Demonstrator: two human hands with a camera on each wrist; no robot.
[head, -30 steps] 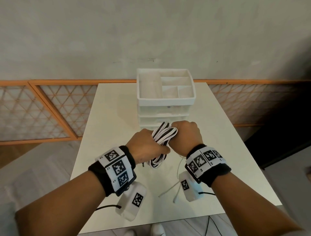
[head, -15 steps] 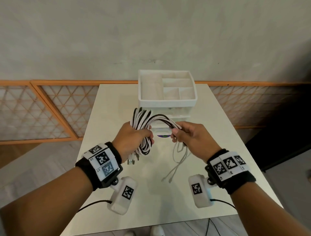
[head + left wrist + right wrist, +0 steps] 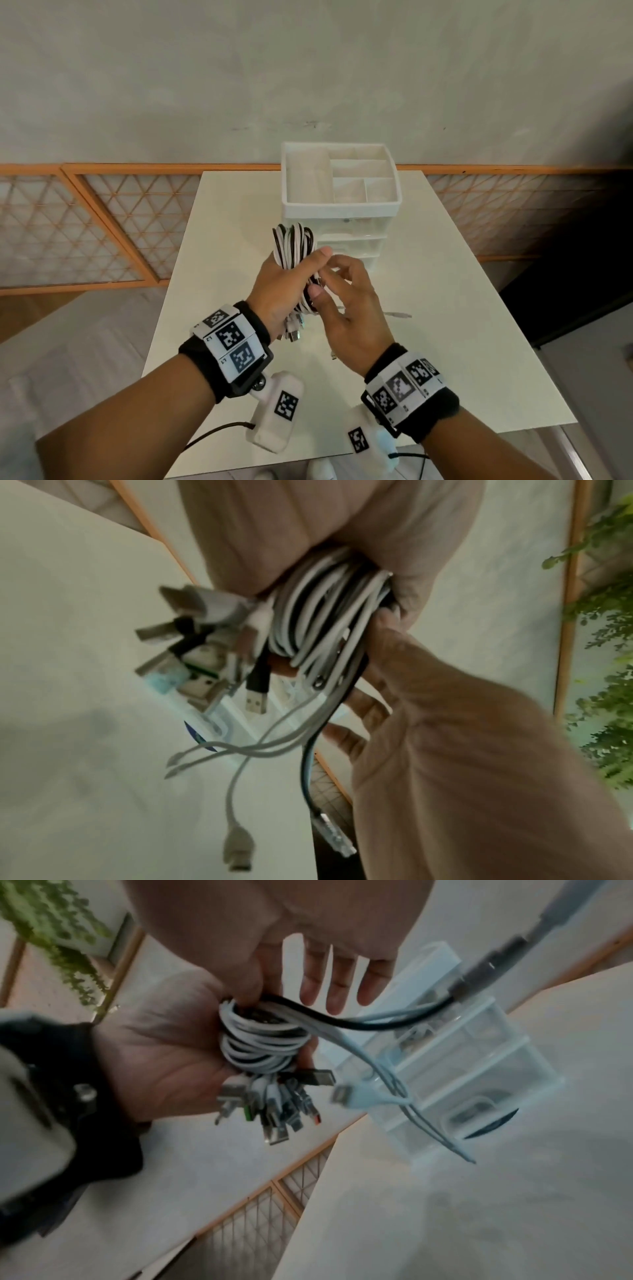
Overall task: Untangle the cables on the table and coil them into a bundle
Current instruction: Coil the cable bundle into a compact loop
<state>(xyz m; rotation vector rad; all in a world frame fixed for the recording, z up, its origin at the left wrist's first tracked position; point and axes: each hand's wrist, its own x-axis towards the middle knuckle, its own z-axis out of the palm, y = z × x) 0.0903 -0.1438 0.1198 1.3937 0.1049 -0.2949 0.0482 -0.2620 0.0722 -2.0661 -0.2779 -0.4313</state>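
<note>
My left hand (image 3: 279, 291) was wrapped around the coil of black and white cables (image 3: 295, 250), fingers and thumb curled about its middle, holding it upright above the white table (image 3: 219, 260) just in front of the white drawer organiser (image 3: 340, 209). The loops rose above my fist, and a cluster of USB plugs (image 3: 192, 653) stuck out below it. My right hand (image 3: 346, 301) was pressed in beside the coil, thumb and forefinger pinching the strands at its side while the other three fingers (image 3: 337, 985) were spread out straight. A few loose tails, white ones and a black one (image 3: 310, 764), hung down from the bundle with their connectors dangling clear of the tabletop.
</note>
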